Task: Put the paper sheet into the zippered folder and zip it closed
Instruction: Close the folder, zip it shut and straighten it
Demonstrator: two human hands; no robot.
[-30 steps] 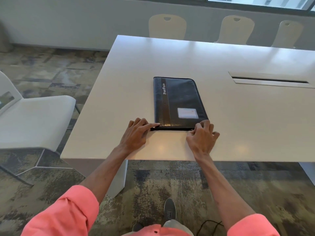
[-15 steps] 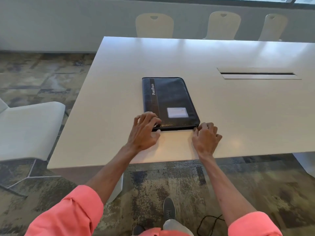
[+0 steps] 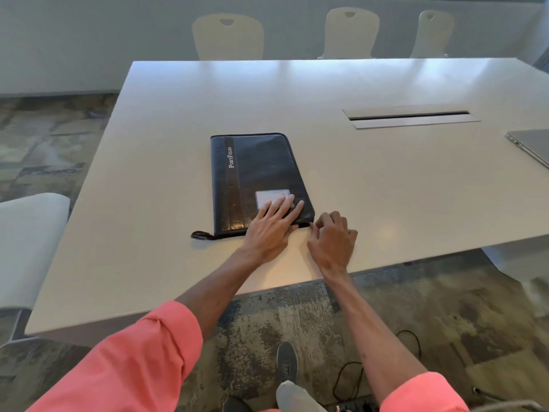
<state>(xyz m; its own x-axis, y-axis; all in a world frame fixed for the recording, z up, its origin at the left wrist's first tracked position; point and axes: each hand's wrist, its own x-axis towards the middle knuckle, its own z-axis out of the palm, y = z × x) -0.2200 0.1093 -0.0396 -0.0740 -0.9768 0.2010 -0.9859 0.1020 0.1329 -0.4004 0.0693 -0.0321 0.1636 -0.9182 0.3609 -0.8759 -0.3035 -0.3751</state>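
A black zippered folder (image 3: 255,171) marked "PortFolio" lies closed and flat on the white table (image 3: 386,179). My left hand (image 3: 271,224) rests palm down on its near right corner, fingers spread over the small white label window (image 3: 271,197). My right hand (image 3: 331,239) sits just off that corner, thumb and fingers pinched on the zipper pull (image 3: 310,223). A black zipper tail (image 3: 202,234) sticks out at the folder's near left corner. No paper sheet is visible.
A silver laptop (image 3: 531,145) lies at the table's right edge. A cable slot (image 3: 410,115) is set into the tabletop behind it. Three cream chairs (image 3: 228,35) stand at the far side, a white chair (image 3: 26,242) at the left. Black cables (image 3: 350,379) lie on the floor.
My left hand slid from the folder's near left corner across to the near right corner and onto the cover. My right hand stayed at that corner. The view shifted left.
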